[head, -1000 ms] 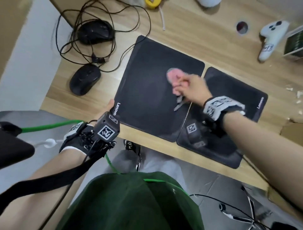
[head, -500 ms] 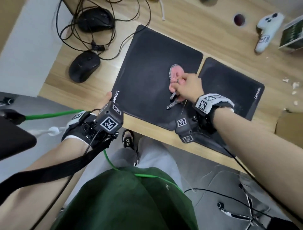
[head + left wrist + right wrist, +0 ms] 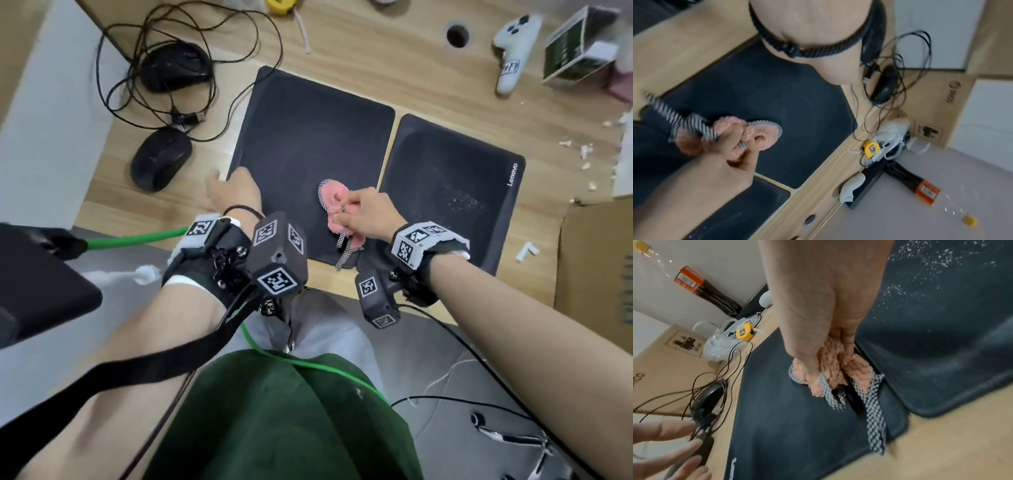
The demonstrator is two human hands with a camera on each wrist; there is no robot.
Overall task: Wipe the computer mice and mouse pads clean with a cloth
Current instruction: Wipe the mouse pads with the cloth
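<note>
Two black mouse pads lie side by side on the wooden desk: the left pad [image 3: 308, 137] and the right pad [image 3: 452, 178], which carries white specks [image 3: 920, 272]. My right hand [image 3: 346, 209] grips a bunched pink cloth [image 3: 334, 197] with checkered trim and presses it on the left pad near its front right corner [image 3: 834, 368]. My left hand [image 3: 222, 181] rests at that pad's front left corner with its fingers [image 3: 674, 451] straight. Two black mice sit left of the pads, one near [image 3: 161, 157] and one farther back [image 3: 174, 66] among cables.
Tangled black cables [image 3: 212, 102] spread around the mice. A white controller [image 3: 513, 51], a green box [image 3: 575, 54] and a yellow tape measure [image 3: 281, 7] lie at the back. White crumbs [image 3: 582, 154] and a cardboard box [image 3: 596, 260] are at the right.
My right hand has dragged the cloth across the left pad toward the desk's near edge. My left hand has slid forward onto the pad's front left corner.
</note>
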